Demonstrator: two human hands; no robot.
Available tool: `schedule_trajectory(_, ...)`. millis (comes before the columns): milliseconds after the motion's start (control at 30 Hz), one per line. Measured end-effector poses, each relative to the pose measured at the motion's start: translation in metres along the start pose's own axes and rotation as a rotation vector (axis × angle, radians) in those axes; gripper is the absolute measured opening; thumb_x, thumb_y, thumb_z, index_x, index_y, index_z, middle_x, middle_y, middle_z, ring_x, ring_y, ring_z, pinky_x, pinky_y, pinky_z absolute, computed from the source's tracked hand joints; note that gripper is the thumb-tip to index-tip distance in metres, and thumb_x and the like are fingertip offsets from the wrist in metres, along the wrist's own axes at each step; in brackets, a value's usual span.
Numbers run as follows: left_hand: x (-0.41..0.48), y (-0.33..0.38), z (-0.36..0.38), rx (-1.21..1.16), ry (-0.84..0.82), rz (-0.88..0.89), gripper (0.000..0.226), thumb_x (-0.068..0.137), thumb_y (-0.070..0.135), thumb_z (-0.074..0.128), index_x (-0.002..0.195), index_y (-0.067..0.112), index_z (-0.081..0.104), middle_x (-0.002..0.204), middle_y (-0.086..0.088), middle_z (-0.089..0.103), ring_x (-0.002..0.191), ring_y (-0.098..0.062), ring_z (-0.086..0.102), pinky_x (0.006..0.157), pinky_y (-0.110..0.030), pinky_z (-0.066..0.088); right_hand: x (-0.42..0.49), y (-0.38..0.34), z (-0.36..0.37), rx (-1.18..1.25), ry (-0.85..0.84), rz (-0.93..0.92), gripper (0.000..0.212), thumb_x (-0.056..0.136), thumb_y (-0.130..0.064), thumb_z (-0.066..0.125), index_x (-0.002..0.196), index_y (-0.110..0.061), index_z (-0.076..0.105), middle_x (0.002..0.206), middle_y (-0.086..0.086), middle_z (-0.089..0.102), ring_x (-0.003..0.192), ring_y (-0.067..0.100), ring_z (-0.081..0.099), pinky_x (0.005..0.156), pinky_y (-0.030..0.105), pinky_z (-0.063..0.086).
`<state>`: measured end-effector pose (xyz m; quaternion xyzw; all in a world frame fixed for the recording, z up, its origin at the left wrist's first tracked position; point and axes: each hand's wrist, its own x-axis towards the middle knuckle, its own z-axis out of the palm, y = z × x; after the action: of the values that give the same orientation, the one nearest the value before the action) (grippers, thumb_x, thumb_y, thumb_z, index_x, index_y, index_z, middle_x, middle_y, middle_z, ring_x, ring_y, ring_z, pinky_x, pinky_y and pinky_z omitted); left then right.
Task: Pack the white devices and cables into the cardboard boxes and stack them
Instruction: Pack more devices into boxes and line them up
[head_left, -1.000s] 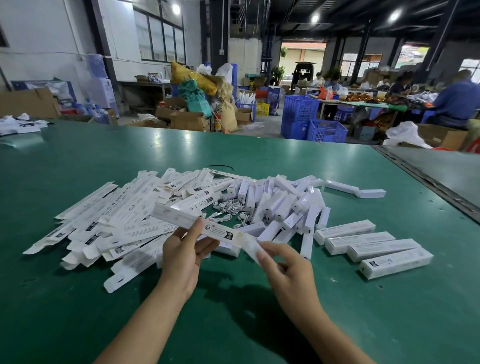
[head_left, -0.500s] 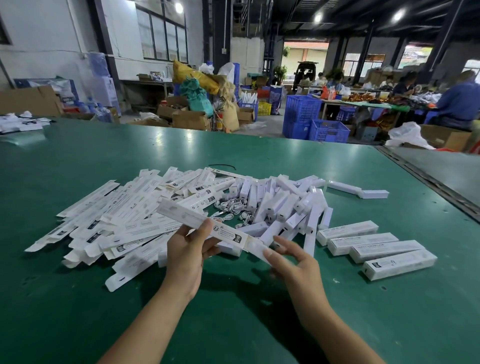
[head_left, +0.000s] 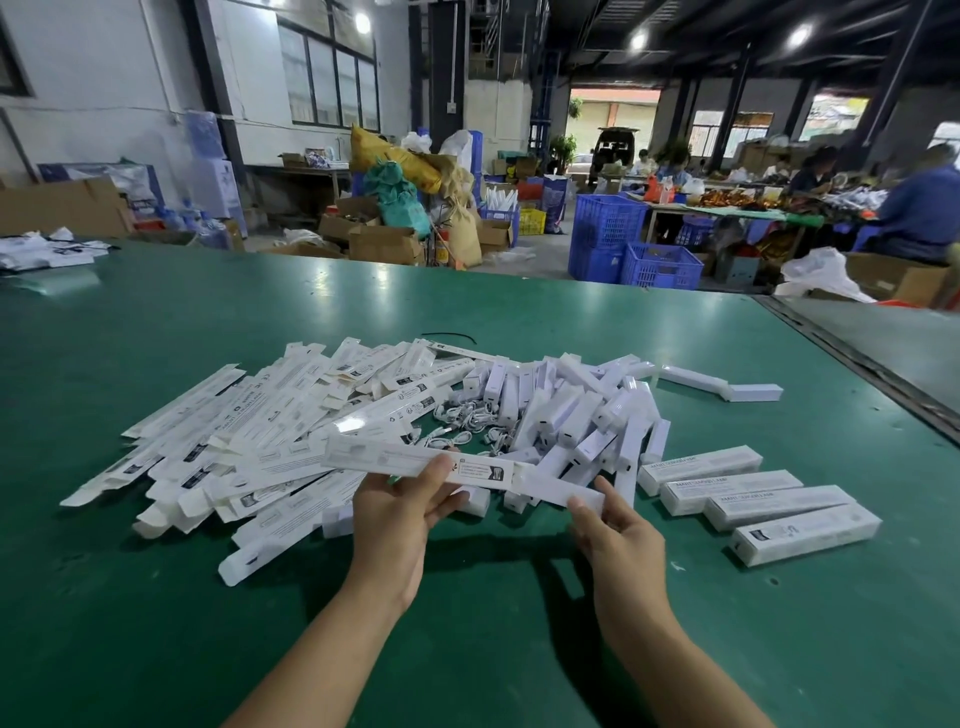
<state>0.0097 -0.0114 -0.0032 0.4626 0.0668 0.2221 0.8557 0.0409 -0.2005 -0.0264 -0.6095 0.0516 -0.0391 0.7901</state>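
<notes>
My left hand (head_left: 400, 501) grips a long white cardboard box (head_left: 395, 460) held level above the green table (head_left: 467, 623). A white device (head_left: 563, 491) sticks out of the box's right end, and my right hand (head_left: 613, 525) pinches it between thumb and fingers. Behind lies a heap of flat unfolded boxes (head_left: 249, 431) on the left, a tangle of white cables (head_left: 462, 415) in the middle and a pile of white devices (head_left: 582, 410) to the right. Several closed boxes (head_left: 753, 499) lie side by side at the right.
One opened box (head_left: 722, 382) lies alone behind the devices. A black cable tie (head_left: 449, 336) lies farther back. A seam (head_left: 857, 358) splits the table at the right. Crates, cartons and seated people fill the workshop beyond the far edge.
The held box has tipped from slanted to nearly level. My right hand has slid right along the device, which now shows farther out of the box end.
</notes>
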Motion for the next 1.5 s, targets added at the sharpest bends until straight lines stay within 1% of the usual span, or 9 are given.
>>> schedule_trajectory(200,-0.001,-0.001,0.0,-0.008,-0.02,0.006,0.028,0.071,0.017,0.078,0.094,0.005,0.067,0.097,-0.021,0.075,0.083,-0.03,0.074,0.067,-0.031,0.06,0.004,-0.005,-0.003,-0.034,-0.001,-0.038,0.055,0.089,-0.008,0.069,0.141,-0.013,0.05,0.122,0.009,0.068,0.112,0.026,0.065,0.104,0.047,0.047)
schedule_trajectory(367,-0.002,-0.002,0.001,-0.001,-0.052,0.0,0.026,0.075,0.015,0.075,0.095,0.002,0.066,0.095,-0.02,0.075,0.081,-0.029,0.075,0.067,-0.031,0.06,0.001,-0.009,-0.003,-0.089,0.038,-0.096,0.054,0.088,-0.015,0.072,0.138,-0.016,0.054,0.119,0.002,0.068,0.104,0.009,0.066,0.075,0.013,0.048)
schedule_trajectory(467,-0.002,-0.002,0.001,-0.018,-0.031,-0.014,0.033,0.072,0.018,0.075,0.098,0.001,0.062,0.093,-0.015,0.076,0.079,-0.025,0.075,0.068,-0.031,0.06,0.002,-0.01,-0.005,-0.077,0.036,-0.12,0.052,0.086,-0.013,0.073,0.136,-0.016,0.056,0.117,0.002,0.067,0.091,-0.003,0.067,0.064,0.004,0.046)
schedule_trajectory(800,-0.009,-0.005,0.007,0.028,-0.084,-0.047,0.027,0.077,0.016,0.072,0.097,0.001,0.063,0.1,-0.02,0.075,0.092,-0.032,0.074,0.075,-0.033,0.061,-0.006,-0.008,0.001,-0.107,-0.003,-0.158,0.04,0.08,-0.015,0.08,0.116,-0.03,0.068,0.107,-0.01,0.071,0.09,-0.004,0.068,0.069,0.007,0.049)
schedule_trajectory(967,-0.008,-0.006,0.008,-0.002,-0.071,-0.047,0.026,0.076,0.017,0.073,0.096,0.003,0.063,0.101,-0.019,0.075,0.092,-0.032,0.074,0.074,-0.034,0.061,-0.012,-0.01,0.004,-0.225,0.063,-0.175,0.035,0.076,-0.022,0.084,0.098,-0.042,0.065,0.097,-0.003,0.074,0.086,0.012,0.07,0.084,0.04,0.057)
schedule_trajectory(1067,-0.01,-0.01,0.009,0.043,-0.09,-0.034,0.027,0.076,0.019,0.074,0.095,0.004,0.064,0.099,-0.02,0.075,0.093,-0.035,0.074,0.075,-0.035,0.062,-0.019,-0.014,0.007,-0.272,0.061,-0.194,0.026,0.077,-0.024,0.082,0.097,-0.035,0.071,0.082,-0.006,0.074,0.068,0.015,0.065,0.065,0.041,0.058)
schedule_trajectory(1200,-0.009,-0.01,0.009,0.047,-0.053,-0.028,0.027,0.074,0.021,0.075,0.093,0.005,0.065,0.099,-0.021,0.075,0.094,-0.035,0.073,0.074,-0.034,0.061,-0.029,-0.021,0.014,-0.073,-0.066,-0.115,0.036,0.086,-0.029,0.071,0.12,-0.035,0.062,0.092,-0.002,0.074,0.048,0.016,0.054,0.04,0.023,0.041)
schedule_trajectory(1400,-0.014,-0.012,0.012,0.092,-0.128,-0.063,0.046,0.072,0.025,0.076,0.106,-0.003,0.06,0.101,-0.02,0.075,0.095,-0.034,0.073,0.073,-0.031,0.06,-0.038,-0.026,0.017,0.057,-0.396,0.082,0.048,0.076,-0.058,0.06,0.124,-0.055,0.056,0.108,-0.009,0.073,0.043,0.023,0.056,0.042,0.023,0.04)
schedule_trajectory(1500,-0.017,-0.015,0.015,0.089,-0.162,-0.09,0.046,0.073,0.026,0.075,0.108,0.0,0.06,0.1,-0.02,0.075,0.093,-0.032,0.074,0.071,-0.03,0.059,-0.039,-0.026,0.015,0.122,-0.553,0.145,0.045,0.087,-0.057,0.045,0.132,-0.057,0.043,0.122,-0.004,0.069,0.041,0.019,0.052,0.043,0.025,0.042)
